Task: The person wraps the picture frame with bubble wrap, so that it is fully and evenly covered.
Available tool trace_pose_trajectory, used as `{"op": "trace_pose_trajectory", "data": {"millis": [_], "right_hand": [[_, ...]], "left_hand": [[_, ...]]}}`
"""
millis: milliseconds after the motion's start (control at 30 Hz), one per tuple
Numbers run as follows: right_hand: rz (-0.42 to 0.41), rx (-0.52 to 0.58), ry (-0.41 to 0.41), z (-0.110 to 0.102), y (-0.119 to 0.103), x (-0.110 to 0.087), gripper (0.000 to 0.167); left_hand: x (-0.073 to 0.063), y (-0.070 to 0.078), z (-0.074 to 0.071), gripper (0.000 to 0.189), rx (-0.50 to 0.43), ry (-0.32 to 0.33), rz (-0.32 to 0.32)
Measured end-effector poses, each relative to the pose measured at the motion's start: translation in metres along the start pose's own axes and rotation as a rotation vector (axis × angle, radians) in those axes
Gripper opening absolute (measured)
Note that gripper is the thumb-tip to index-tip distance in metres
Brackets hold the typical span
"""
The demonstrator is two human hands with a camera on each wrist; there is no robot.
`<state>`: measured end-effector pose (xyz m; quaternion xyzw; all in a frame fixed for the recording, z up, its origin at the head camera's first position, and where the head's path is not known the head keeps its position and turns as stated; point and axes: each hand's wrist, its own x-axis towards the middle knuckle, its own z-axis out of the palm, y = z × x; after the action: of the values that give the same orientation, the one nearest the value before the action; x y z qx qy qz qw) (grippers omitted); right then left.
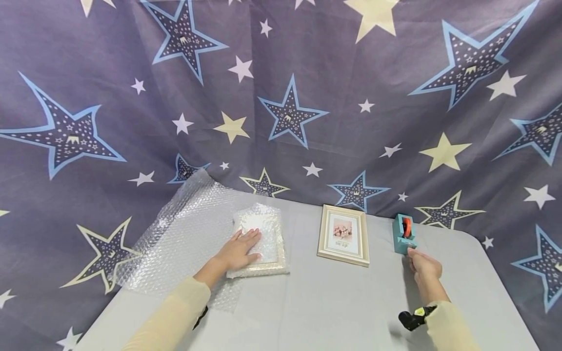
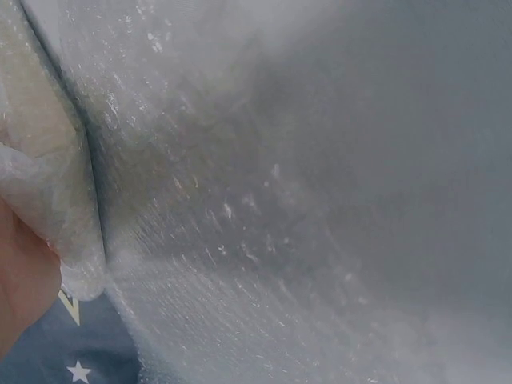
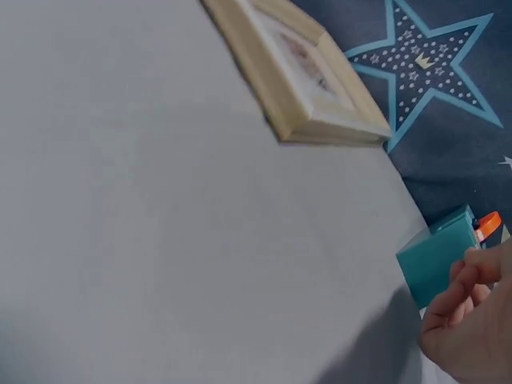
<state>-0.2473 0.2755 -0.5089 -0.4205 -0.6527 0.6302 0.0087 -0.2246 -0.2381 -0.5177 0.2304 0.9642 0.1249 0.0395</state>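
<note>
Head view — grey table (image 1: 316, 302), starry backdrop (image 1: 338, 63) — left hand (image 1: 237, 252) flat on wrapped frame (image 1: 279, 243), right hand (image 1: 426, 268) pinched on dispenser (image 1: 398, 235)

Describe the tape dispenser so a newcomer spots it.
Find the pale table below the starry backdrop, then its far edge, right of the unwrapped picture frame in the head view. The tape dispenser stands there, the right hand at its near end. Unlike the pale-gold frame, it is teal with an orange-red wheel.
</note>
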Motion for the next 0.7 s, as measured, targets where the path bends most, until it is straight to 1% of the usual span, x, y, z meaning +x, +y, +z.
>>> {"op": "trace_pose_trajectory", "data": {"millis": [67, 133, 200, 367, 500, 567, 700], "right_hand": [[0.033, 0.039, -0.007, 0.0007, -0.0024, -0.0021, 0.033], [0.058, 0.054, -0.009, 0.0013, -0.0033, -0.0032, 0.026], [0.071, 0.063, -0.013, 0.0016, -0.003, -0.0031, 0.023], [0.051, 0.069, -0.001, 0.0013, 0.0022, -0.0008, 0.025], [0.025, 0.051, 0.023, 0.0022, 0.0047, 0.0, 0.014], [0.016, 0.039, 0.03, 0.0031, 0.005, 0.0, 0.012], [0.012, 0.032, 0.042, 0.0053, 0.0064, 0.0018, 0.021]], "left_hand": [[0.0001, 0.0001, -0.0003, 0.065, -0.001, -0.002, 0.0], [0.0001, 0.0001, -0.0005, 0.065, 0.0, -0.003, 0.002], [-0.0001, 0.0003, -0.0007, 0.064, -0.001, -0.002, 0.002], [-0.0005, 0.0014, -0.0009, 0.064, -0.003, 0.001, 0.008], [-0.0002, 0.0011, -0.0002, 0.064, -0.001, 0.002, 0.012], [0.0, 0.001, -0.0002, 0.065, -0.003, 0.003, 0.01], [0.0001, 0.0009, -0.0002, 0.065, -0.005, 0.006, 0.007]]}}
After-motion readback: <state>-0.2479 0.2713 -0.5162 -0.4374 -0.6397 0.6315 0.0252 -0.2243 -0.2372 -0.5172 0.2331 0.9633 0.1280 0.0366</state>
